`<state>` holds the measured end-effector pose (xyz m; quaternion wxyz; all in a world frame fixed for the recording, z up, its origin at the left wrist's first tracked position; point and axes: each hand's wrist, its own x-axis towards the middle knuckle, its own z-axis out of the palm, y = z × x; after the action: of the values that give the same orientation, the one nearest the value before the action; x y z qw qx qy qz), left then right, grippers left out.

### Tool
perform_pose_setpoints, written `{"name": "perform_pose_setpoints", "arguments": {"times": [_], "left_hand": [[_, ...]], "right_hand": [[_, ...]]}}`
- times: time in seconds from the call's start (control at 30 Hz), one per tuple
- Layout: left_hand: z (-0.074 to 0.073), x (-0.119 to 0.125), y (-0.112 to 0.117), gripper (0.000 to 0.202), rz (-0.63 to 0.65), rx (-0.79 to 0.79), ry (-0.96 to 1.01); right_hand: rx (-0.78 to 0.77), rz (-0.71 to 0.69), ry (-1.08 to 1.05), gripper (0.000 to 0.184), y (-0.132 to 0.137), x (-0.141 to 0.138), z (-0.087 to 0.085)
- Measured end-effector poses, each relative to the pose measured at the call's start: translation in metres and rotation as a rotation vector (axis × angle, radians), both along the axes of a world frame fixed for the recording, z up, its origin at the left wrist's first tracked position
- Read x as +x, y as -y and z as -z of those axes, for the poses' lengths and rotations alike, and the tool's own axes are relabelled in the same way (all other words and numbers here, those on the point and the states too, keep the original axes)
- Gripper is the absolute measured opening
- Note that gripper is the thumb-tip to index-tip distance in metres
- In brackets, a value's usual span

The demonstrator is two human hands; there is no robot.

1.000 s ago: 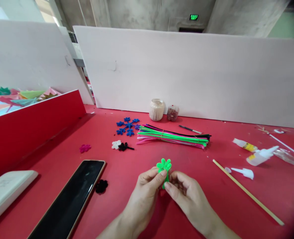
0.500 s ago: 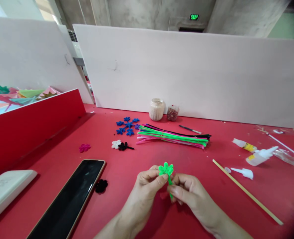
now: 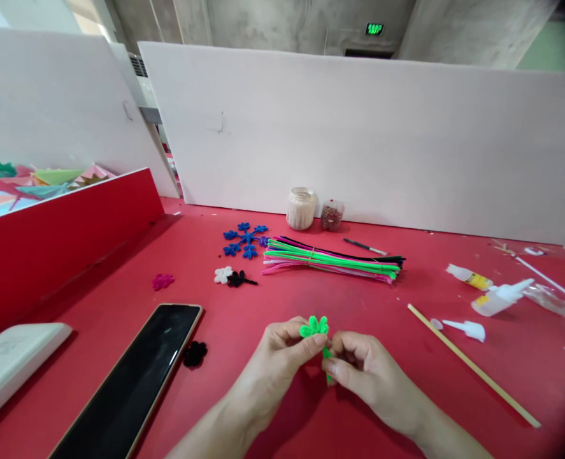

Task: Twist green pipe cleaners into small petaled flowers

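Note:
A green pipe-cleaner flower [image 3: 314, 326] is held between both hands over the front middle of the red table. My left hand [image 3: 282, 360] pinches it just under the petals, the thumb covering part of the flower. Lower down, my right hand [image 3: 363, 366] grips the short green stem between thumb and fingers. Beyond the hands lies a banded bundle of pipe cleaners [image 3: 334, 260] in green, pink and black. To its left are a blue flower cluster [image 3: 246, 240], a white flower [image 3: 223, 275] and a black flower with a stem [image 3: 238, 278].
A phone [image 3: 134, 376], a black flower [image 3: 195, 354], a magenta flower [image 3: 162, 282] and a white box [image 3: 14, 370] lie left. Right are a wooden stick [image 3: 473, 364], glue bottles [image 3: 500, 298] and a nozzle cap [image 3: 471, 329]. Jars [image 3: 301, 209] stand by the white panel [image 3: 358, 140].
The green flower has shifted slightly left and down and leans a little more left. Both hands keep their hold, and the other things have stayed in place.

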<state>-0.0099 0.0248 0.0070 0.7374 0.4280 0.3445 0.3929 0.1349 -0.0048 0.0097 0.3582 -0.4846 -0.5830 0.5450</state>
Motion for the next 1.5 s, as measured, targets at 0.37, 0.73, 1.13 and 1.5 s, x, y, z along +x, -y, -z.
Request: {"name": "perform_pose_setpoints", "arguments": {"times": [0.37, 0.73, 1.13, 1.5], "left_hand": [[-0.001, 0.002, -0.001, 0.020, -0.079, 0.079, -0.188], [-0.004, 0.001, 0.000, 0.026, -0.061, 0.053, -0.127], [-0.008, 0.002, -0.001, 0.029, -0.013, 0.120, -0.157], [0.004, 0.003, -0.002, 0.026, -0.108, 0.241, -0.257]], "right_hand": [[0.514, 0.213, 0.532, 0.012, 0.002, 0.002, 0.007], [0.162, 0.053, 0.023, 0.019, 0.001, 0.003, 0.002], [0.141, 0.090, 0.074, 0.024, 0.001, 0.005, 0.006], [0.314, 0.333, 0.279, 0.018, 0.006, 0.000, 0.004]]}}
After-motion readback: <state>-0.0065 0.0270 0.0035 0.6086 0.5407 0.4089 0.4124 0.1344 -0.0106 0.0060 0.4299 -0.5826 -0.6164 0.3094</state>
